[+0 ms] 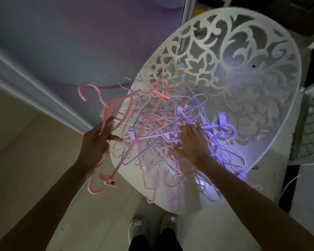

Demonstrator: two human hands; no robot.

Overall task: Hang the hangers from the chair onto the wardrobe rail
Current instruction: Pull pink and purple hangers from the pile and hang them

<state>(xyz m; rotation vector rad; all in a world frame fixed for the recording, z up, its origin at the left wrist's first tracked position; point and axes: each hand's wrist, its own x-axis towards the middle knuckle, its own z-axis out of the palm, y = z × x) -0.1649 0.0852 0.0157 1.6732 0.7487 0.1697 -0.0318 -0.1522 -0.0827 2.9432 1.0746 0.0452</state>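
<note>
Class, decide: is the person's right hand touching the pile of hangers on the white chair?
Touching. The head view shows the right hand lying on the pile of hangers on the white chair, fingers spread over the tangled pieces, with no gap.

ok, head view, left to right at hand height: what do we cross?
left hand gripping pink hangers → lilac clip hanger on the pile → right hand reaching into the hanger pile → white cut-out chair back.
</note>
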